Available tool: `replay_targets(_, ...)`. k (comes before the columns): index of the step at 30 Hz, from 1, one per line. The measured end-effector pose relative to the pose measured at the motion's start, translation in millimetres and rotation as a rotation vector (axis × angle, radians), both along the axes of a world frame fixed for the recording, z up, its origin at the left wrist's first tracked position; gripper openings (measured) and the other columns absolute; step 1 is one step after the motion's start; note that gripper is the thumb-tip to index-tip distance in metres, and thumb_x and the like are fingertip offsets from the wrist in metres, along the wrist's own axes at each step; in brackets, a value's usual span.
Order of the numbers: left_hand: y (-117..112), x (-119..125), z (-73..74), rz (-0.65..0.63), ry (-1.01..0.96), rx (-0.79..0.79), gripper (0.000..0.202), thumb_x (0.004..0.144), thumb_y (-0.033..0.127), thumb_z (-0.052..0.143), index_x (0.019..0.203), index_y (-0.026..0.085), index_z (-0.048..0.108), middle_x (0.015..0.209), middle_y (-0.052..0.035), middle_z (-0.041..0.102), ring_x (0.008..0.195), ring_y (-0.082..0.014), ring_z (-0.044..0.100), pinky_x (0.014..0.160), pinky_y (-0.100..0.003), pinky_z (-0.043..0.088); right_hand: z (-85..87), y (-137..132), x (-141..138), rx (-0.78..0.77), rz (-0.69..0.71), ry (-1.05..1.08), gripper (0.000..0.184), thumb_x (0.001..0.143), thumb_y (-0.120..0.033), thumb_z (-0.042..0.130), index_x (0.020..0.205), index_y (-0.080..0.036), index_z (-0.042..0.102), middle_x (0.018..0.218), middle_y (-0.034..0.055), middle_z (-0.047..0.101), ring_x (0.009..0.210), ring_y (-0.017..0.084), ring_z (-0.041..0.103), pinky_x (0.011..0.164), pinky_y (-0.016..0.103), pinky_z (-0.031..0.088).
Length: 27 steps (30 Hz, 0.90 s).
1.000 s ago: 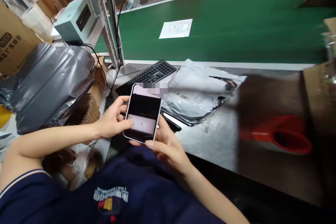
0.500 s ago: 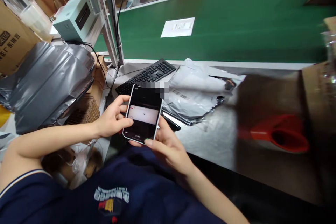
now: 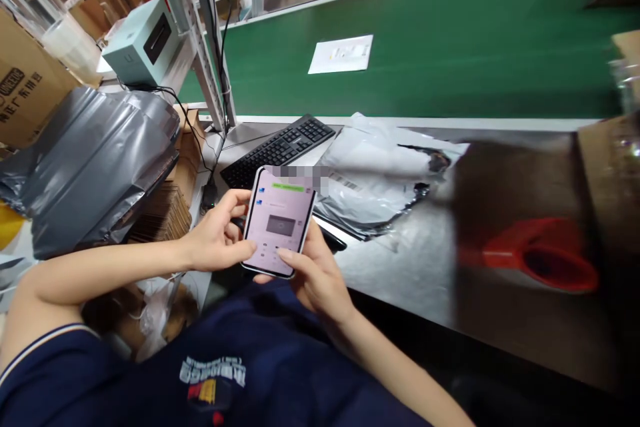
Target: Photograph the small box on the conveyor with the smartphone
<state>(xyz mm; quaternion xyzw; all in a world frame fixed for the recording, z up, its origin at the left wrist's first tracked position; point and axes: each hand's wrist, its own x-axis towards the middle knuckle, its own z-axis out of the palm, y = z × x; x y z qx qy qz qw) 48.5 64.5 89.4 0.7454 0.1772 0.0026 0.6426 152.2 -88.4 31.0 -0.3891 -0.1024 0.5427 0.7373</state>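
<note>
Both my hands hold a smartphone [image 3: 280,213] upright in front of my chest, its lit screen showing what looks like a chat. My left hand [image 3: 220,233] is closed on the phone's left edge, thumb at the lower left of the screen. Wrapped round the lower right side is my right hand [image 3: 320,270], its thumb over the bottom of the screen. Behind the phone lies a black keyboard [image 3: 285,147]. To its right rests a white plastic mailing bag [image 3: 375,167] with a barcode label. A dark object partly hidden by the phone lies on the metal table.
A red tape dispenser-like object [image 3: 545,257] sits on a brown surface at right. Grey plastic bags [image 3: 100,160] and cardboard boxes [image 3: 30,87] crowd the left. A white envelope [image 3: 341,55] lies on the green conveyor belt [image 3: 450,47]. A light-blue box [image 3: 143,43] stands on a shelf.
The phone screen has switched from a dark view with a bright picture to the chat. My right thumb has moved up onto the screen, and the phone has shifted slightly right.
</note>
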Motion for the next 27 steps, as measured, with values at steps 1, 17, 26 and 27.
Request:
replay_targets(1,0,0,0.0,0.02,0.012,0.009,0.059,0.086,0.028,0.07,0.132,0.017,0.033,0.132,-0.0156,0.056,0.054,-0.0033,0.054,0.045,-0.013,0.04,-5.6,1,0,0.018,0.015,-0.008,0.069,0.083,-0.037,0.08,0.134,-0.026,0.034,0.13,0.0111,0.061,0.093,0.026,0.073,0.055,0.032,0.066)
replay_targets(17,1,-2,-5.4,0.084,-0.023,-0.048,0.067,0.091,0.042,0.077,0.136,0.018,0.033,0.133,-0.0163,0.059,0.076,-0.0128,0.068,0.06,-0.018,0.056,-32.6,4,4,0.197,0.104,0.026,0.071,0.089,-0.035,0.076,0.143,-0.03,0.03,0.137,0.0134,0.059,0.101,0.032,0.072,0.063,0.043,0.068)
replay_targets(26,1,1,-6.0,0.017,-0.069,-0.093,0.073,0.087,0.027,0.075,0.14,0.022,0.025,0.148,-0.0189,0.044,0.06,-0.0011,0.057,0.049,-0.01,0.044,9.0,6,1,0.025,-0.006,0.069,0.082,0.076,-0.026,0.075,0.147,-0.026,0.034,0.147,0.0131,0.053,0.115,0.032,0.067,0.044,0.022,0.055)
replay_targets(27,1,1,-6.1,0.021,-0.07,-0.088,0.073,0.087,0.026,0.075,0.14,0.022,0.025,0.146,-0.0188,0.045,0.062,-0.0016,0.057,0.049,-0.01,0.044,4.1,6,0,0.039,0.002,0.046,0.081,0.078,-0.027,0.077,0.146,-0.028,0.033,0.149,0.0124,0.052,0.115,0.031,0.067,0.044,0.022,0.056)
